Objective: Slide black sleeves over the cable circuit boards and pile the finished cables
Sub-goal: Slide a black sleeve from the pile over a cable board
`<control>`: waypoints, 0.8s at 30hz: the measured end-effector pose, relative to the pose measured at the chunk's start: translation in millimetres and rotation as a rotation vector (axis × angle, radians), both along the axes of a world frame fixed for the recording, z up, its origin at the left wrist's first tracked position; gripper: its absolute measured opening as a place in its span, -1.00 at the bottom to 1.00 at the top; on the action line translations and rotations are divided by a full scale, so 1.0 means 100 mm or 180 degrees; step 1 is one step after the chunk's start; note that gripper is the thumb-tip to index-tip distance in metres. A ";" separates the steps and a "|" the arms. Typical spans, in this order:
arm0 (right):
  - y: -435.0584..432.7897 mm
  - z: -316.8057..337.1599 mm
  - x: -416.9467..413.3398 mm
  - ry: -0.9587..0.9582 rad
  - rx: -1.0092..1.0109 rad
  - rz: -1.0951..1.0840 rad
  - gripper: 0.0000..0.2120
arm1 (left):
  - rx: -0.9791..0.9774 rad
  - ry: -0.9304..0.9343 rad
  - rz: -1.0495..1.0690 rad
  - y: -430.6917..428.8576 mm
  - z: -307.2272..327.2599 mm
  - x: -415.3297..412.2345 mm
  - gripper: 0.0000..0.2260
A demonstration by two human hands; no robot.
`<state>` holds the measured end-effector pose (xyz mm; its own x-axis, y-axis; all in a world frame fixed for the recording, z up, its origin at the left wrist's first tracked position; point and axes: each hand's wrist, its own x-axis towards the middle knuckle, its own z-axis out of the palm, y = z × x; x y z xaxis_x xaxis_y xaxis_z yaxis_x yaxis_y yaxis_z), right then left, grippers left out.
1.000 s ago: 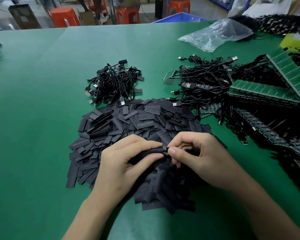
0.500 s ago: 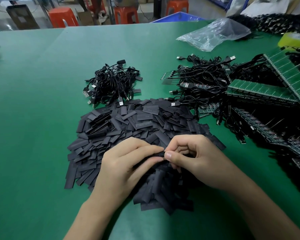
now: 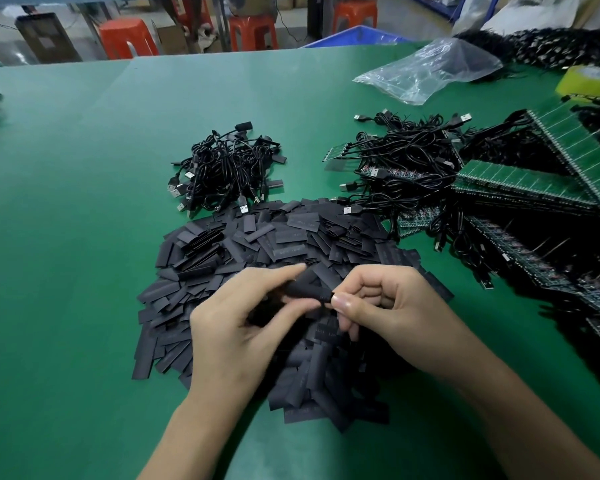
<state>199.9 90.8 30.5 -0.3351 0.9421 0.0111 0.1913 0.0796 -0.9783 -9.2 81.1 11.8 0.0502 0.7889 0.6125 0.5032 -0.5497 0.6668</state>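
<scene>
Both hands meet above a wide heap of flat black sleeves (image 3: 291, 244) on the green table (image 3: 66, 237). My left hand (image 3: 243, 327) pinches one black sleeve (image 3: 305, 291) between thumb and fingers. My right hand (image 3: 388, 306) pinches that sleeve's right end, where the cable's board goes in; the board itself is hidden. A pile of sleeved black cables (image 3: 226, 171) lies beyond the heap. Unsleeved USB cables with small boards (image 3: 406, 168) are tangled at the right.
Green circuit board panels (image 3: 534, 181) stack up at the right edge. A clear plastic bag (image 3: 430, 71) and a yellow tape roll (image 3: 587, 79) lie at the far right. Orange stools (image 3: 127, 36) and a blue bin (image 3: 357, 34) stand past the table's far edge.
The sleeve in my hands has tilted and slid further to the right, covering the metal end seen earlier. Both hands rose slightly and my left fingers spread.
</scene>
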 end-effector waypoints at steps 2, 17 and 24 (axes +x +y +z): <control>0.00 0.00 0.00 0.0156 -0.0072 -0.0090 -0.87 | -0.0006 -0.0217 0.0190 -0.01 0.00 0.00 -0.76; -0.02 -0.05 -0.06 -0.0208 0.0397 -0.0418 -0.86 | -0.0341 -0.0891 0.0148 -0.03 -0.03 0.12 -0.82; -0.02 -0.05 -0.01 -0.0566 0.0744 -0.0239 -0.88 | -0.1233 -0.2574 -0.0004 0.01 0.03 0.12 -0.85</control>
<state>198.7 88.8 25.9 -0.2806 0.9432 0.1780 0.3717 0.2777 -0.8858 2.9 82.6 14.6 -0.2801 0.9479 0.1517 -0.2015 -0.2126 0.9561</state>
